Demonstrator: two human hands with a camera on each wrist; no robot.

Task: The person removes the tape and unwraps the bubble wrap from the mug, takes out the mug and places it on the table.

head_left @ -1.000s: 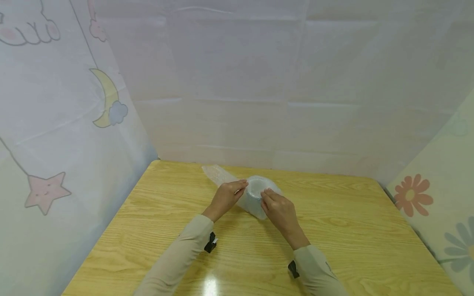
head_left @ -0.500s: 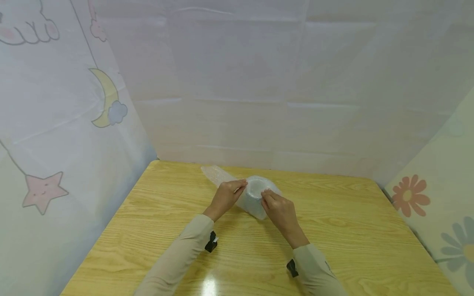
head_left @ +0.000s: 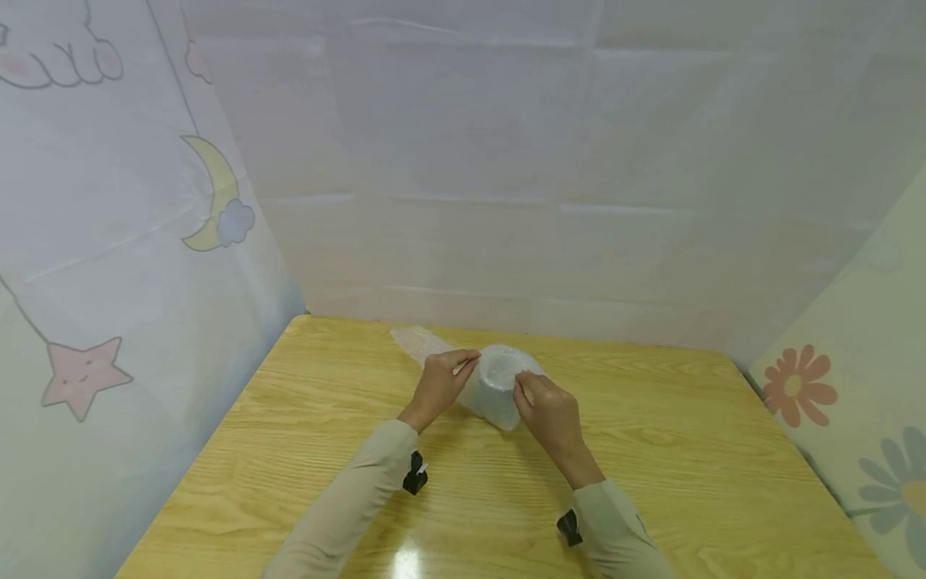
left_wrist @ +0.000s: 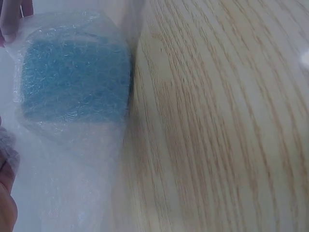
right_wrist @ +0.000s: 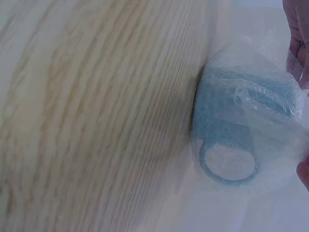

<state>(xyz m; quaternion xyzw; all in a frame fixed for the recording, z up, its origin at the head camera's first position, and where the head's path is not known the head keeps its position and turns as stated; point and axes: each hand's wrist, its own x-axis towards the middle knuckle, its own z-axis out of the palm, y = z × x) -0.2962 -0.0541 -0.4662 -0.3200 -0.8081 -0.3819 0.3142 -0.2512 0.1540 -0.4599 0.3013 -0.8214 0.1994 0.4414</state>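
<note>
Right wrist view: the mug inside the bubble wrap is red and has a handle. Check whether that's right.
The colour is wrong: the right wrist view shows a blue mug. It is inside the bubble wrap and has a handle.

Your hands: two
Mug in bubble wrap: one
Wrist devices: two
Printed flowers: two, your four o'clock
Star: one, nine o'clock
Moon: one, ten
</note>
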